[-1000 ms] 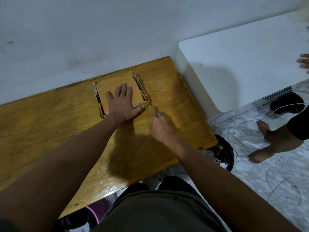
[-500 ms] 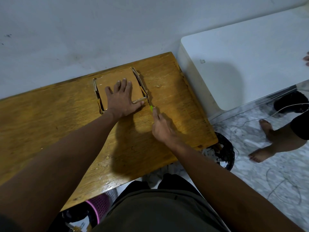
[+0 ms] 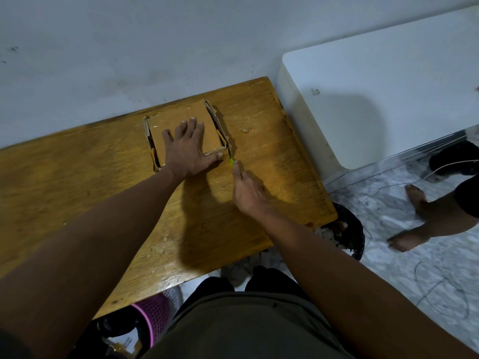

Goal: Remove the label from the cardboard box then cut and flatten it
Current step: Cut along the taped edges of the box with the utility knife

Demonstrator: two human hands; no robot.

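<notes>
Head view, only one. Cardboard box [image 3: 181,125] sits on the far side of the wooden table [image 3: 77,177], close to the wall, squashed low with its side walls splayed out around a flat top panel. No label visible on it from here.

Left hand [image 3: 188,149] lies flat on the box, fingers spread, palm pressing down, thumb pointing toward the near right corner. Nothing gripped, just pinning.

Right hand [image 3: 247,190] is on the table just beside that corner, fingers closed around a green-handled cutter [image 3: 232,161]; only the green tip shows past the fingers. Blade looks to reach the box's right wall at the near corner, too small to confirm contact.

Key relation: the box lies ahead and left of the right hand, and the right-hand wall runs away from the person toward the wall. The cutter hand is the nearer one to that edge, sitting at its near end, so the cut likely runs along this seam, away from the body. Left thumb rests close to the blade line, a risk if the cutter slips.

Waste basket [image 3: 347,229] under the table's right end. Another person's bare feet [image 3: 407,239] on the floor, well apart.
</notes>
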